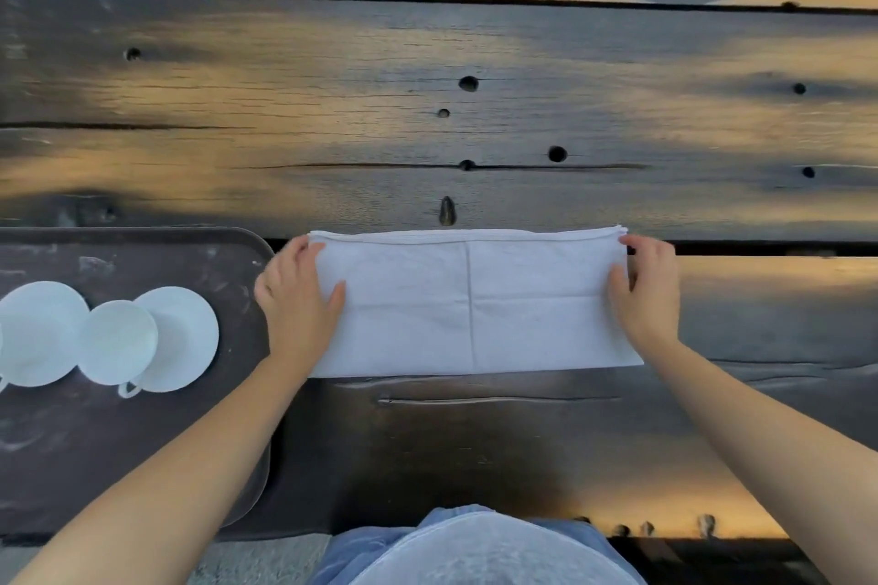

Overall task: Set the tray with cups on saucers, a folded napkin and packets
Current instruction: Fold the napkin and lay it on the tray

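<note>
Item: white folded cloth napkin (470,304) on dark wooden tabletop (475,124), left hand (297,295) and right hand (646,290) pinching opposite ends; uneven pull would likely skew the layers.

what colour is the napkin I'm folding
White, plain with fold creases; the napkin shows clearly in the head view, flat on the dark wooden table.

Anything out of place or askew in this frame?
The white ceramic cup on the dark brown tray looks off-centre, overlapping the left rim of the right-hand white saucer. The folded white cloth napkin, gripped at its ends by the left hand and right hand, lies straight.
</note>
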